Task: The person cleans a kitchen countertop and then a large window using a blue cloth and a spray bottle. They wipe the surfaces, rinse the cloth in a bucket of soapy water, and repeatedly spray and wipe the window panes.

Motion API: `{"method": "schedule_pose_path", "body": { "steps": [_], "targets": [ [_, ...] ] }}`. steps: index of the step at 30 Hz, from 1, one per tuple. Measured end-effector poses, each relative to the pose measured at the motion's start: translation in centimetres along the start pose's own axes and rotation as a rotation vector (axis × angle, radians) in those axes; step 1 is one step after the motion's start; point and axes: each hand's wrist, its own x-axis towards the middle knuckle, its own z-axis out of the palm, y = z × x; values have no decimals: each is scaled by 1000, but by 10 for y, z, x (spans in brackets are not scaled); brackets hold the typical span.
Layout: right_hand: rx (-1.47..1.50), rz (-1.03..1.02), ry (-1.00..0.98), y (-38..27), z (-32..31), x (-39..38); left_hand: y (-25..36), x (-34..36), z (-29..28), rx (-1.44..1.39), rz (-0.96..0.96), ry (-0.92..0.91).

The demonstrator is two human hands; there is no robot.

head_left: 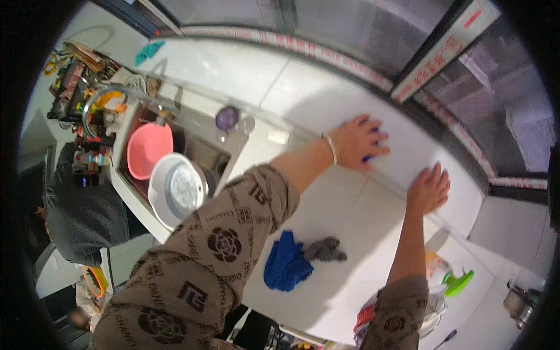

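A gap opens along the white ledge (421, 139) between left hand (359, 144) and right hand (429, 191); the window frame (350, 68) blocks beyond. Nearer, blue cloth (287, 265) and grey cloth (325, 249) obstruct the surface (326, 201).

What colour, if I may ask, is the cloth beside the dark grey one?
The cloth is blue, best seen in the head view.

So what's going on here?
A person leans over the counter, left hand spread over something blue at the window ledge. Their right hand is open at the ledge, holding nothing visible. A blue cloth and a dark grey cloth lie on the counter.
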Motion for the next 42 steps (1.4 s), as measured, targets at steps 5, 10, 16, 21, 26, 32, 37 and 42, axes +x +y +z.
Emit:
{"method": "schedule_pose_path", "body": {
  "steps": [5,10,16,21,26,32,37,42],
  "targets": [
    [-5,-43,94,-38,-95,3,29,-17,13,-462,-280,329],
    [-122,-49,-123,10,-121,23,129,-118,1,-1038,-517,460],
    [336,-465,-200,20,-147,-67,182,-286,38,-173,-529,30],
    [348,-404,-564,-38,-214,-315,208,-322,25,-74,-592,-114],
    [354,-472,-593,-96,-241,-421,237,-405,6,-97,-654,-209],
    [612,-806,-682,-153,-259,-490,266,-512,-26,51,-894,-216],
    [732,-885,-661,-174,-268,-495,271,-532,-42,-103,-1233,-27],
    [632,-651,-618,-118,-230,-387,249,-501,-46,-261,-1340,274]
  ]
}}
